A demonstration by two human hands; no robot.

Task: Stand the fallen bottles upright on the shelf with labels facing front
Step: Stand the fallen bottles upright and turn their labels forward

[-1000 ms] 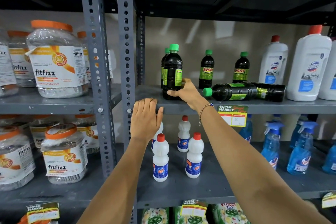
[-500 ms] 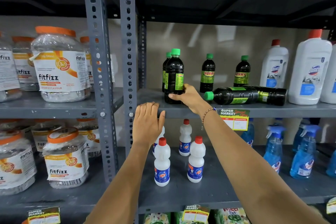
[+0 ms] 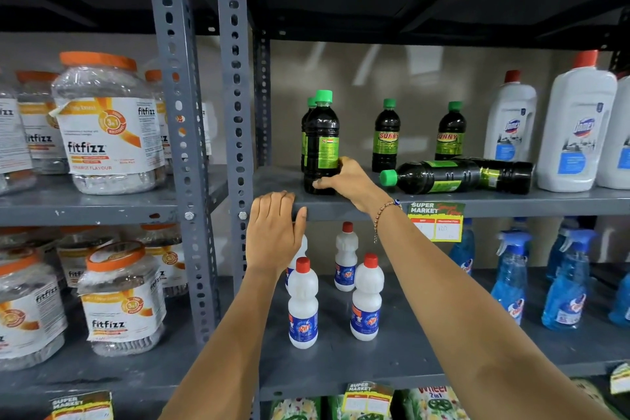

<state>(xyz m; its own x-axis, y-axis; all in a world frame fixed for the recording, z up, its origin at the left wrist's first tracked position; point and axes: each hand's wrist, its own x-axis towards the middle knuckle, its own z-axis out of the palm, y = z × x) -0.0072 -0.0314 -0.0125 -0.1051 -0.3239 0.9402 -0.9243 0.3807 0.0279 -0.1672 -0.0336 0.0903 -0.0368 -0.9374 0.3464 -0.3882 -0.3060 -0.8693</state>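
A dark bottle with a green cap stands upright near the front of the grey shelf. My right hand grips its lower part; its green label faces partly right. Another upright bottle is half hidden right behind it. Two more upright bottles stand further back with SUNNY labels facing front. A fallen bottle lies on its side, cap pointing left, with a second fallen bottle lying behind it. My left hand rests flat on the shelf's front edge, holding nothing.
Large white Domex bottles stand at the shelf's right. Small white red-capped bottles and blue spray bottles fill the shelf below. Fitfizz jars sit on the left rack. A price tag hangs from the shelf edge.
My right hand has stayed on the upright bottle's base and turned it a little; its label shows more to the front. My left hand stays on the shelf edge.
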